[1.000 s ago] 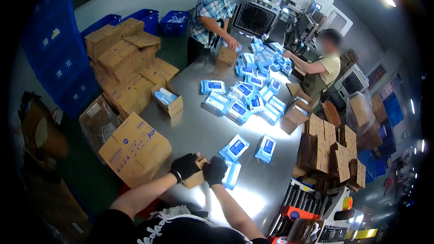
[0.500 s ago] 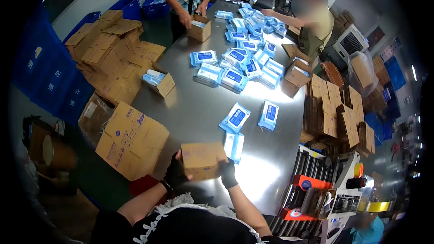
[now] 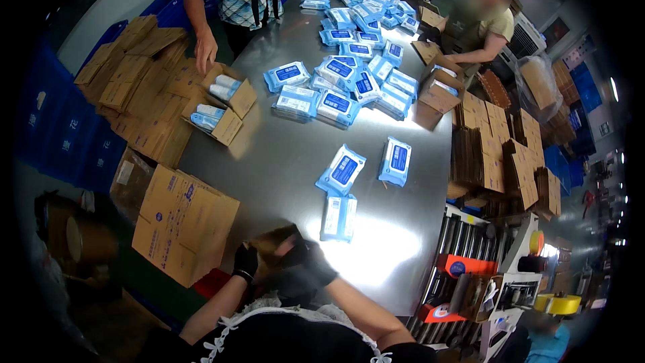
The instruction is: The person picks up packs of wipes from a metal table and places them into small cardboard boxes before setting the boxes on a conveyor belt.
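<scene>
At the table's near edge, a brown cardboard box (image 3: 267, 245) is tilted and blurred by motion, its inside partly showing. My left hand (image 3: 246, 261), in a black fingerless glove, grips its left side. My right hand (image 3: 312, 267), also gloved, is at the right side of the box, its fingers smeared. Just beyond lies a blue-and-white wipes pack (image 3: 338, 216), with another wipes pack (image 3: 342, 169) touching it. A third wipes pack (image 3: 395, 161) lies apart to the right.
A large pile of wipes packs (image 3: 339, 74) covers the far table. Two filled cartons (image 3: 225, 128) stand at the left edge near a co-worker's hand (image 3: 205, 50). Another co-worker (image 3: 480, 33) handles cartons (image 3: 435, 97) at right. Flattened cardboard (image 3: 185, 222) is beside me; a roller conveyor (image 3: 463, 249) stands right.
The box in my hands has turned and tilted, and my right hand has moved left and nearer. The far-left co-worker's carton now stands beside the other filled one.
</scene>
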A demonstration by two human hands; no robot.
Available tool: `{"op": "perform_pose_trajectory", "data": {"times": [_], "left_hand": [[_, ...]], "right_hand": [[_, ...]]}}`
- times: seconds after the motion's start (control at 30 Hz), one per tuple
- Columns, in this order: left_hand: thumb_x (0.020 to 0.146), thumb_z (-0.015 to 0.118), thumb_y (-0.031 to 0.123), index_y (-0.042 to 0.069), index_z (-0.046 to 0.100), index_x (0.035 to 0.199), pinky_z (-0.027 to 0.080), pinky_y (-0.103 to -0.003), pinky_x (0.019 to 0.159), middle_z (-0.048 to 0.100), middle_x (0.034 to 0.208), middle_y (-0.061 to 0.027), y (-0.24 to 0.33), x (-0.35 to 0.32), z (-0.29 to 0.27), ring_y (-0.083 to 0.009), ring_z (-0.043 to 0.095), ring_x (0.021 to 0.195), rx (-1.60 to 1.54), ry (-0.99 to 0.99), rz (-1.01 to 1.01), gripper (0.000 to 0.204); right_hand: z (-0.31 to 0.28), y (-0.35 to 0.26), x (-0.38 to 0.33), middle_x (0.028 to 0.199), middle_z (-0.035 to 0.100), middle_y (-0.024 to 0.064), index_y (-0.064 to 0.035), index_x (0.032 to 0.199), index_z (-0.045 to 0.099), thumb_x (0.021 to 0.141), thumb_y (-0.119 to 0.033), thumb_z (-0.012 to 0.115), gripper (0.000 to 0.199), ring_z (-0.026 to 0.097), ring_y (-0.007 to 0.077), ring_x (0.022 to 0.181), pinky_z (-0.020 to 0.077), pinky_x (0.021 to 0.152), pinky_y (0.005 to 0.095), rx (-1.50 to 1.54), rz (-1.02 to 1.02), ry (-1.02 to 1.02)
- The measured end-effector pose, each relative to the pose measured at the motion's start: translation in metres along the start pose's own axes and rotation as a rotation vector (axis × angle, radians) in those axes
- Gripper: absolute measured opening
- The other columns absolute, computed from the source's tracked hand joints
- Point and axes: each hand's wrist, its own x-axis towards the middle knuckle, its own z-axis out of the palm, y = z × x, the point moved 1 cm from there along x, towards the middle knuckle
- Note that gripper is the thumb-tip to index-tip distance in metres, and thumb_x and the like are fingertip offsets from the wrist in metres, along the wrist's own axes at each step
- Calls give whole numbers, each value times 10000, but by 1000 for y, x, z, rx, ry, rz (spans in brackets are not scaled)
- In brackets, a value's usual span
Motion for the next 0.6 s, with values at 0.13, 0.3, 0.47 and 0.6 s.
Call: {"op": "perform_pose_trajectory", "data": {"times": [0.13, 0.3, 0.47, 0.6], "left_hand": [[831, 508, 138, -32, 575, 1090, 461, -403, 802, 628, 1038, -244, 36, -8, 9, -392, 593, 985, 117, -1, -78, 317], [827, 505, 145, -31, 578, 1118, 457, -433, 870, 621, 1069, -257, 25, -20, 3, -398, 582, 1030, -28, 60, -52, 348], [868, 503, 194, 6, 547, 1193, 447, -423, 921, 618, 1110, -232, 34, -32, 9, -370, 575, 1073, 104, 67, -34, 378], [889, 483, 267, 49, 517, 1260, 449, -436, 926, 613, 1145, -209, 82, -35, 15, -371, 573, 1082, 136, -12, 65, 431]], "right_hand": [[-31, 112, 45, 1004, 636, 158, 57, 1119, 480, 717, -290, 784, 612, 618, 224, 949, 504, 773, 357, -376, 946, 218], [4, 148, 31, 1013, 667, 119, 45, 1091, 637, 686, -187, 803, 495, 624, 213, 896, 482, 798, 337, 881, 1026, 78], [-4, 161, 140, 1036, 641, 165, 47, 1116, 609, 597, -345, 841, 690, 600, 273, 972, 469, 855, 353, 1023, 845, 379], [13, 170, 206, 1207, 514, 261, 95, 1179, 538, 469, -457, 868, 958, 535, 346, 1118, 453, 919, 421, 227, 1085, 453]]}}
